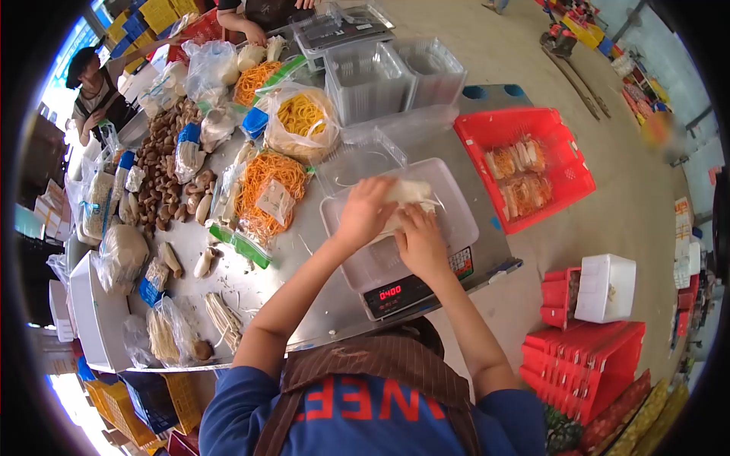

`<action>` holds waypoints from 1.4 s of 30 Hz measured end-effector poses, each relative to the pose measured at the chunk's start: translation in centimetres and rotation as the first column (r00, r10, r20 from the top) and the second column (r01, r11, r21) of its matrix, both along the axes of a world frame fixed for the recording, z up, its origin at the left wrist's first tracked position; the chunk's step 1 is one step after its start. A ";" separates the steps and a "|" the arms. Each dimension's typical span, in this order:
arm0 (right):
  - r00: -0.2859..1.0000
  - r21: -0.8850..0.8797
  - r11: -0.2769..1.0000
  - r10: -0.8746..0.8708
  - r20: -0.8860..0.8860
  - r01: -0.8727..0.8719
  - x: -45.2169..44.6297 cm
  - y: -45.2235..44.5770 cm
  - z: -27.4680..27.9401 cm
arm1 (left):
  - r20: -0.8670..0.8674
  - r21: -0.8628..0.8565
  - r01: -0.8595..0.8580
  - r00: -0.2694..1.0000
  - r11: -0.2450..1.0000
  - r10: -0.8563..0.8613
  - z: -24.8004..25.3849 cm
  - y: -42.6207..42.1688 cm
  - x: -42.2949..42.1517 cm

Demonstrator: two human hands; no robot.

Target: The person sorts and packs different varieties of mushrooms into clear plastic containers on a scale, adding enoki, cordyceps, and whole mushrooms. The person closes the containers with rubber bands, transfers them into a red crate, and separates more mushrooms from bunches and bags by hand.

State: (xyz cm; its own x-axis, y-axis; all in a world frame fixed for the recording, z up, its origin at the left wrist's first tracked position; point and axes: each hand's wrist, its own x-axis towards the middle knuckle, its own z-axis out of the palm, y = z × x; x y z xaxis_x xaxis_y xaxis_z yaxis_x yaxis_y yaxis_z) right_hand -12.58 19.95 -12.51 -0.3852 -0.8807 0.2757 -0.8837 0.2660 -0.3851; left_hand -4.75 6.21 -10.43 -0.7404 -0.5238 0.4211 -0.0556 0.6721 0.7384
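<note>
A pale plastic tray (353, 270) rests on a digital scale (391, 298) whose red display reads 0.400. Pale, smooth white mushrooms (413, 191) lie in the tray under both of my hands. My left hand (366, 209) reaches over them from the left, its fingers closed against the pale pieces. Close beside it, my right hand (422, 239) grips at their near side, fingertips bent down onto them. A clear plastic box (357, 163) overlaps the tray's far left edge. What lies beneath my palms is hidden.
Left are a pile of brown mushrooms (163, 152), orange strands (266, 190) and a bag of yellow strands (302, 118). Stacked clear containers (369, 83) stand beyond the tray. A red crate (566, 194) with filled packs sits right. Two people (99, 99) are across the table.
</note>
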 end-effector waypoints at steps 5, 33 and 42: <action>0.979 -0.109 0.989 -0.075 0.188 0.096 0.7 0.4 -0.6 | 0.182 -0.473 -0.065 0.969 0.879 0.170 -2.3 0.0 -0.8; 0.983 -0.283 0.947 0.174 0.052 -0.153 14.4 -10.9 4.9 | -0.067 -0.382 -0.915 -0.112 -0.129 0.991 -3.3 -14.0 53.1; 0.911 -0.070 0.997 -0.011 0.413 0.043 27.1 -13.7 2.1 | 0.215 -0.402 -0.816 -0.525 -0.416 0.823 -2.8 -40.5 61.5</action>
State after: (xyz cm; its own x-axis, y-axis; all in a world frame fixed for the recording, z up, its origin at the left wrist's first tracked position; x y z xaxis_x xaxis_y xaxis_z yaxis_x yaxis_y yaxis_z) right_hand 14.51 6.27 -10.37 -0.5022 -0.8511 0.1532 -0.6352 0.2429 -0.7332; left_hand 56.79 -34.27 -13.25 0.7145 -0.5545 0.4266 -0.6976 -0.6104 0.3751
